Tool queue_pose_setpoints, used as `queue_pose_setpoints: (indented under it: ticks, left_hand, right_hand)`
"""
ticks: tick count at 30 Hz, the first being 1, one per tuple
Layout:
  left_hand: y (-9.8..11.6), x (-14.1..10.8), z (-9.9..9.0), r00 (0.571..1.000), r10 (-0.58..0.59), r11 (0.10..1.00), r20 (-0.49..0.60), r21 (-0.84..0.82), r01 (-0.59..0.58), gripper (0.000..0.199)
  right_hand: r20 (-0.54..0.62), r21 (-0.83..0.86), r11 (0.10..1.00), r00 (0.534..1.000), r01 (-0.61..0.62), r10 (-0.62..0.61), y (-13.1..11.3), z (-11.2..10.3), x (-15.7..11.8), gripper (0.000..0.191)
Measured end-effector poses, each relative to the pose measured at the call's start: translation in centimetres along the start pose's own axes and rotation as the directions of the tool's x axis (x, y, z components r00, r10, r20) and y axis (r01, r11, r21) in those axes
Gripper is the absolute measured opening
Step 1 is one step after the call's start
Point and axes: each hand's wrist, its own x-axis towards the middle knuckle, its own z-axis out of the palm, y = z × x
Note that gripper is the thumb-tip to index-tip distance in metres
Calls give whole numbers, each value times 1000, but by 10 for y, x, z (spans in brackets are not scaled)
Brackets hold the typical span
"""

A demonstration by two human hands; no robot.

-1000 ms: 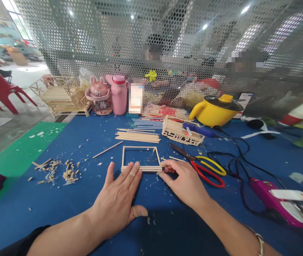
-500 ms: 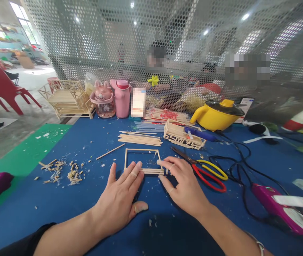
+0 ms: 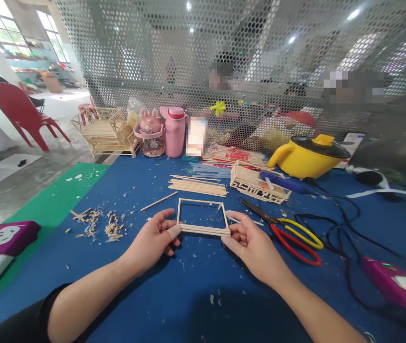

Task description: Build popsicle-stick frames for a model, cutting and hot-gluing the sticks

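Observation:
A small rectangular frame of thin wooden sticks point(image 3: 205, 230) is in front of me, with several sticks side by side along its near edge. My left hand point(image 3: 158, 233) pinches the frame's near left corner between thumb and fingers. At the near right corner, my right hand point(image 3: 248, 240) grips it the same way, thumb in front. Just right of the right fingers lies a loose thin stick point(image 3: 256, 222). Beyond the frame is a row of wooden sticks point(image 3: 197, 186), and a single stick point(image 3: 159, 201) lies at an angle to the left.
Scissors point(image 3: 296, 238) with red and yellow handles lie right of my right hand. Behind them are a small stick-built model point(image 3: 256, 185), a blue glue gun point(image 3: 283, 182) and a yellow pot point(image 3: 308, 159). Stick scraps point(image 3: 113, 226) lie left. A pink bottle point(image 3: 175, 136) stands by the mesh screen point(image 3: 135, 57).
My left hand was lying flat over the near sticks; now it pinches the frame's left corner. My right hand has closed on the right corner. The view has shifted left.

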Motion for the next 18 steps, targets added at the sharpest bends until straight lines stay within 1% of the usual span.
queue_pose_setpoints:
  ticks: [2,4,7,10,15,18]
  left_hand:
    - [-3,2,3,1000,20,1000,-12,-20,-21,62]
    - [-4,4,4,999,19,1000,-26,-24,-20,62]
    - [-5,6,5,999,36,999,-33,-1,-36,63]
    - [-4,6,6,998,52,998,-44,28,-51,65]
    - [-2,7,8,997,-12,1000,-72,-2,12,62]
    - [0,8,9,996,-33,999,-83,-14,32,60]
  right_hand:
    - [10,35,999,1000,-22,22,1,1,1,45]
    - [7,44,999,1000,-27,26,2,1,1,44]
    - [-5,38,999,1000,-26,27,3,1,1,42]
    - [-15,49,997,998,-54,55,3,1,1,43]
    - [32,222,959,985,-175,172,4,1,4,55]
    - [35,254,944,978,-210,208,3,1,5,60]
